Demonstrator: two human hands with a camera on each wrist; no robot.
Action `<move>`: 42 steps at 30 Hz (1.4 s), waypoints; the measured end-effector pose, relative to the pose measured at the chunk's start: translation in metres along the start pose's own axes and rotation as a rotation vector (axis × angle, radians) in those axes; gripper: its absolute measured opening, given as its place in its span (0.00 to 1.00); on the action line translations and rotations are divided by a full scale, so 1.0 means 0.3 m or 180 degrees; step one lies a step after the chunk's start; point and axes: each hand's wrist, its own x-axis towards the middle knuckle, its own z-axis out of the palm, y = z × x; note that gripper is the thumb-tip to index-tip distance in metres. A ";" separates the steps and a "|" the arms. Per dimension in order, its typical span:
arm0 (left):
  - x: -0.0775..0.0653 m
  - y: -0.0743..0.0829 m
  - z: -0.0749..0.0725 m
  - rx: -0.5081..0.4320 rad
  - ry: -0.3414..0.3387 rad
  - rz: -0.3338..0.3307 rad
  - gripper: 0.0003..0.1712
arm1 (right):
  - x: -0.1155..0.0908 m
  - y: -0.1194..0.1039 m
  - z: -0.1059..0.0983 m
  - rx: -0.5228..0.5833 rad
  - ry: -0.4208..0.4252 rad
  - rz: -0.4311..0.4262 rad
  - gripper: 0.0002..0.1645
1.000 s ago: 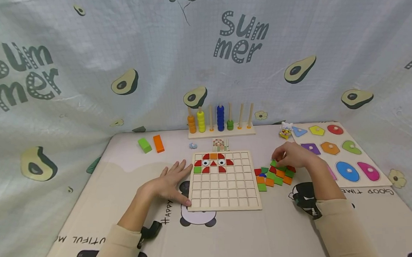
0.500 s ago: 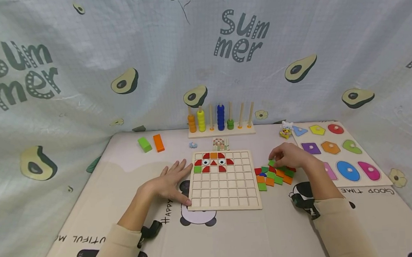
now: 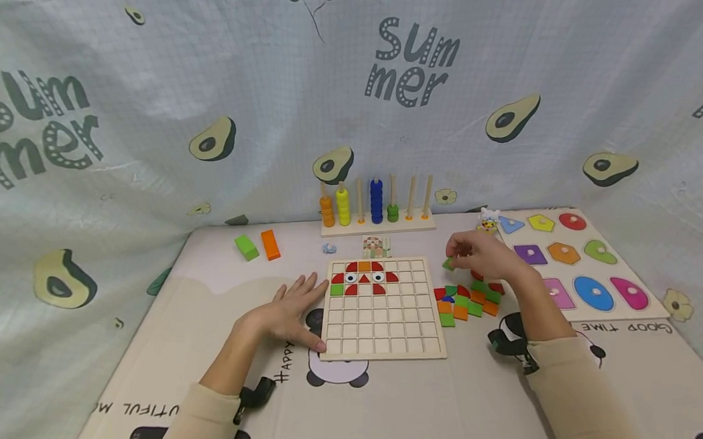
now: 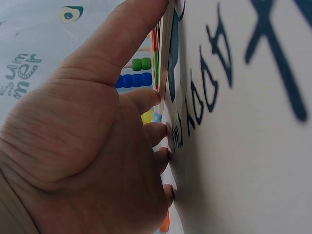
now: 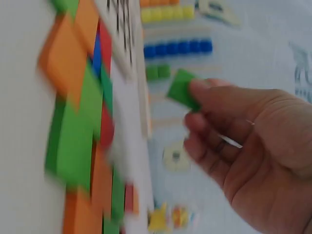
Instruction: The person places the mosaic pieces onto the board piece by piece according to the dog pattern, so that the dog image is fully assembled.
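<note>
My right hand [image 3: 483, 255] pinches a green square tile [image 5: 184, 88] between thumb and fingers, raised above the tile pile. That pile of red, green, orange and blue tiles [image 3: 461, 310] lies just right of the wooden grid board [image 3: 382, 325]. Near the board's top left, red quarter-round tiles, two eye tiles [image 3: 378, 277], an orange square and a green square [image 3: 337, 290] fill some cells. My left hand [image 3: 287, 311] lies with fingers spread, its thumb and index fingertip at the board's left edge. In the left wrist view the board is seen edge-on beside the thumb.
A small picture card [image 3: 377, 247] lies behind the board, before a peg stand with coloured beads [image 3: 378, 228]. Green [image 3: 247, 248] and orange blocks [image 3: 271, 245] sit at back left. A shape puzzle board [image 3: 619, 300] and a small figurine [image 3: 488, 220] are at the right.
My right hand has lifted from the pile with a green tile and moved slightly left and away from me. The left hand stays put at the board.
</note>
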 end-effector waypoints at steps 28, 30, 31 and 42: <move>-0.002 0.007 0.001 -0.0049 0.0015 0.0027 0.74 | 0.166 -0.189 0.252 -0.0541 -0.0502 -0.0477 0.08; -0.001 0.007 0.002 -0.0043 0.0009 0.0019 0.74 | 0.162 -0.190 0.259 -0.0653 -0.0494 -0.0393 0.10; -0.001 0.007 0.002 -0.0040 0.0007 0.0018 0.74 | 0.160 -0.192 0.262 -0.0707 -0.0491 -0.0355 0.12; -0.001 0.001 -0.001 -0.0027 -0.0003 0.0023 0.73 | 0.068 -0.169 0.148 -0.0611 -0.0291 -0.0471 0.16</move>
